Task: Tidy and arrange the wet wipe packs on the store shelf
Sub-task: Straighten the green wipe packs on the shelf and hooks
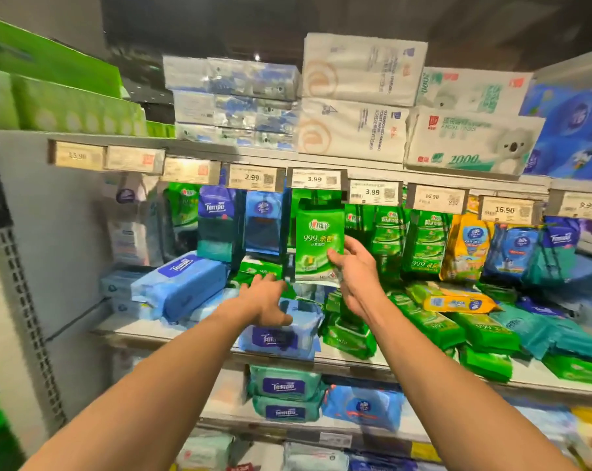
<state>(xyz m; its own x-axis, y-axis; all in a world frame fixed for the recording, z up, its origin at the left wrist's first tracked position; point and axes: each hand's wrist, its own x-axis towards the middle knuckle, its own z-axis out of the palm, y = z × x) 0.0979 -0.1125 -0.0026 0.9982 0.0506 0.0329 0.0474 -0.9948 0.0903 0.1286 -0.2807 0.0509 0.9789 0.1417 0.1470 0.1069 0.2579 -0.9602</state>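
Nearest, both bare forearms reach up and forward to the middle shelf (338, 360). The left hand (264, 302) is palm-down with fingers spread and fairly straight; the fingertips reach toward a flat green pack (258, 270) while the palm hovers over a blue Tempo pack (281, 334) lying at the shelf's front edge. Whether it touches either I cannot tell; it grips nothing. The right hand (355, 277) is turned palm-left, with the thumb on the front of an upright green pack (318, 244) and the fingers behind its right edge, pinching it near the lower right corner. That pack stands upright above the middle of the shelf, just below the price tags (316, 179).

Right of the hands, green packs (434, 322) lie tumbled flat toward the front edge, with a yellow pack (454, 302) on top of them and teal packs (542, 334) nearer the right end. Left of the hands, a large blue pack (185, 283) lies tilted on others near the shelf's left end.

Further back, rows of packs stand or hang along the rear: blue and green ones at left, green, yellow and blue ones at right.

On the top shelf (219, 153), stacked tissue bundles (362, 96) sit above the tags, with green boxes (60, 103) at the left end.
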